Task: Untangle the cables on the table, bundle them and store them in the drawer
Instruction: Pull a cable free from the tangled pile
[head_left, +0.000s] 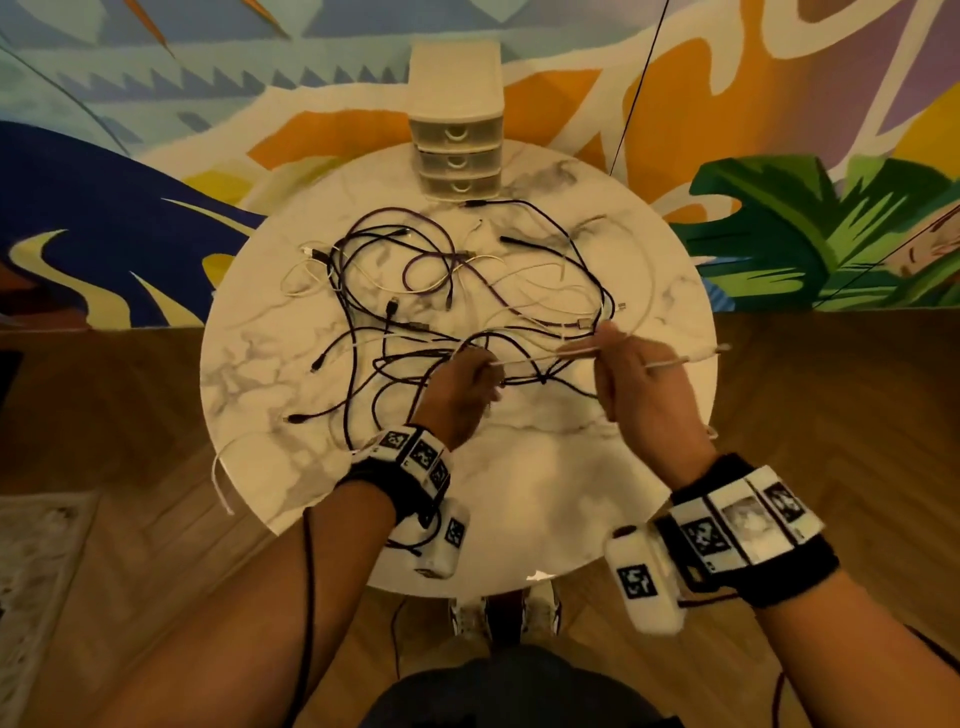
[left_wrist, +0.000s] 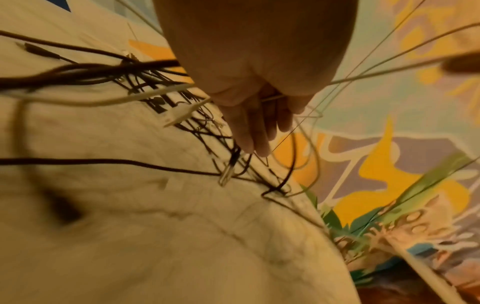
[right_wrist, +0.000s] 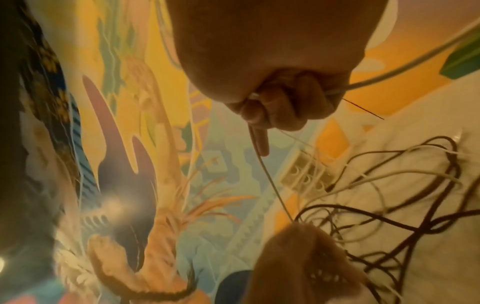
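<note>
A tangle of black, purple and white cables (head_left: 415, 312) is spread over the round marble table (head_left: 519, 478). Both hands are raised just above its near side. My left hand (head_left: 462, 384) pinches a thin white cable (head_left: 530, 358), which stretches taut to my right hand (head_left: 639, 379). In the right wrist view the fingers of my right hand (right_wrist: 272, 102) curl round the white cable (right_wrist: 274, 185), and it runs down to my left hand (right_wrist: 298, 263). The cable's free end sticks out to the right. In the left wrist view the white cable (left_wrist: 376, 73) leaves my left hand (left_wrist: 254, 115) towards the upper right.
A small cream unit of three drawers (head_left: 457, 150), all closed, stands at the table's far edge against a painted wall. One white cable end (head_left: 223, 467) hangs over the left front rim. Wooden floor surrounds the table. A thin dark cord (head_left: 639, 88) runs up the wall.
</note>
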